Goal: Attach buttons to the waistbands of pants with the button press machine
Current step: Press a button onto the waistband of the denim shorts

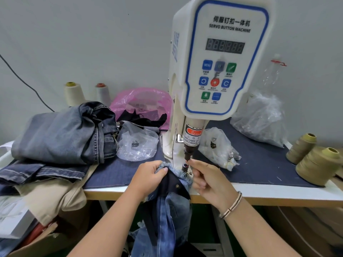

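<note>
Head view: frayed blue denim waistband [173, 171] at the press point of the white servo button machine [215, 58].

Waistband laid on the machine base under the dark plunger tip [187, 156], beside the small dark lower die [185, 166]; brass button [177, 186] already on the dark inner flap; pant legs [167, 219] hanging over the table edge. Left hand [148, 178] gripping the frayed edge, thumb on top, fingers curled under. Right hand [207, 180], bracelet at wrist, fingertips pinched together just below the plunger tip; item pinched too small to tell. Clear plastic bags of metal parts [137, 143] [219, 147] either side of the machine column. Folded grey denim pile [61, 134] at left, on navy cloth table cover [259, 164]. Pink plastic bag [143, 101] behind; cream thread cones [73, 93] at the wall; olive thread cones [315, 164] at right.
</note>
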`<control>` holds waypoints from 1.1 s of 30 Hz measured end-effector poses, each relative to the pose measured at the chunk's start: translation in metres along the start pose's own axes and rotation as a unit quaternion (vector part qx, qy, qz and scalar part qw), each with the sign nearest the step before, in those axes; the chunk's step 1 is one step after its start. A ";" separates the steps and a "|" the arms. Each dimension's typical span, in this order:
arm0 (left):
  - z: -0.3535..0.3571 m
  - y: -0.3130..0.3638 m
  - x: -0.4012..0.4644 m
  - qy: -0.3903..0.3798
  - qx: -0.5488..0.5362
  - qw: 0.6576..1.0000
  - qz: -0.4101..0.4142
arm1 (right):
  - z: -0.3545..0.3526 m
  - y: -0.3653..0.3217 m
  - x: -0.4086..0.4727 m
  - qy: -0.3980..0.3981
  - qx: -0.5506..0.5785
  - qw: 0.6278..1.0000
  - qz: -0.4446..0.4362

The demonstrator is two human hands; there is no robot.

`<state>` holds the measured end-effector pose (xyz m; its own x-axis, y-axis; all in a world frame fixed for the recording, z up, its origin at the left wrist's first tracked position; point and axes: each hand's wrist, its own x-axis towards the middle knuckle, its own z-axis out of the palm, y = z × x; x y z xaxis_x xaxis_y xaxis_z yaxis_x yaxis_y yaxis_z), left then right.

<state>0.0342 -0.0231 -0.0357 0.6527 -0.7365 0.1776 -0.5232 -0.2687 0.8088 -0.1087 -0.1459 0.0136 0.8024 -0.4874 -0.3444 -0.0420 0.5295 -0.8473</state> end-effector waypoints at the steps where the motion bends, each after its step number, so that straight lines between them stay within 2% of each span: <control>1: 0.000 0.000 0.000 0.001 -0.001 1.000 0.000 | 0.001 0.001 0.000 -0.002 0.020 1.000 0.013; 5: 0.001 0.000 0.000 0.002 -0.003 1.000 -0.002 | 0.005 0.002 0.002 -0.016 0.110 0.991 0.073; 9: 0.001 -0.001 0.000 0.002 -0.006 1.000 -0.004 | 0.007 0.005 0.003 -0.022 0.163 0.982 0.094; 21: 0.002 -0.002 0.000 0.008 -0.009 1.000 -0.004 | 0.016 0.007 0.000 0.016 0.193 0.978 0.076; 33: 0.002 0.000 0.000 0.008 0.005 1.000 0.000 | 0.023 0.005 -0.015 0.013 0.289 0.954 0.079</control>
<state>0.0335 -0.0241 -0.0369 0.6620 -0.7260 0.1865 -0.5279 -0.2749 0.8036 -0.1077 -0.1203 0.0240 0.7977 -0.3834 -0.4655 0.1799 0.8881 -0.4231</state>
